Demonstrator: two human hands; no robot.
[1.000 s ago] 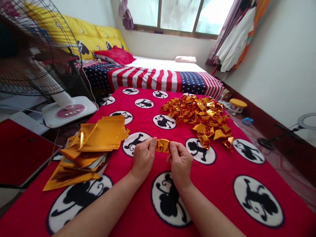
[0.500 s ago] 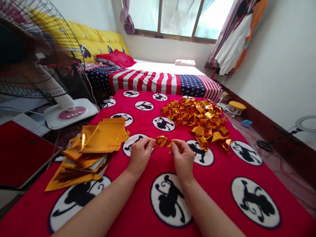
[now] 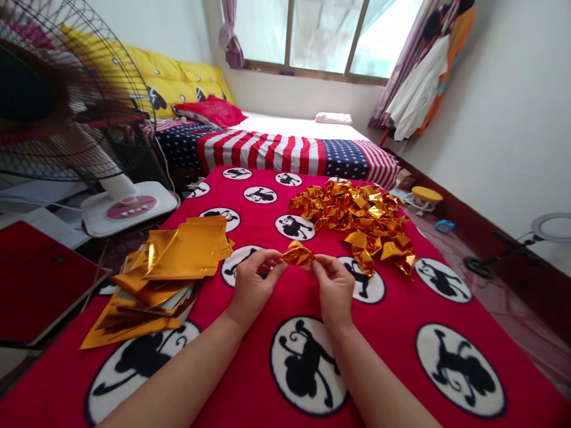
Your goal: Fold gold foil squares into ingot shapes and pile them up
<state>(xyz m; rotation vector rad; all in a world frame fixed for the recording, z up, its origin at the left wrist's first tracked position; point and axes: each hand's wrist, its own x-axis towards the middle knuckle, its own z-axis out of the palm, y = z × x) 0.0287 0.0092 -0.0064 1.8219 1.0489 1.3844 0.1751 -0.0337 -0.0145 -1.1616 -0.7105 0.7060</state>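
Note:
A small folded piece of gold foil paper (image 3: 298,254) is held just above the red cloth, between my two hands. At its left end are the thumb and forefinger of my left hand (image 3: 255,284), curled with a gap inside the curl. My right hand (image 3: 333,288) pinches the right end. To the left lies an uneven stack of flat gold foil sheets (image 3: 190,246), some edges showing grey-white. On the right, beyond my right hand, spreads a heap of folded gold foil pieces (image 3: 352,208).
The red cloth (image 3: 232,380) with monkey prints covers the surface before me. A fan (image 3: 129,205) with blurred blades stands at left, near a red panel (image 3: 40,279). Behind is a bed (image 3: 285,151) with a striped cover. A yellow stool (image 3: 427,194) stands on the right floor.
The foil piece has tilted and its left part now sits higher. My left fingers have loosened from a tight pinch into a wider curl. My right hand keeps its pinch.

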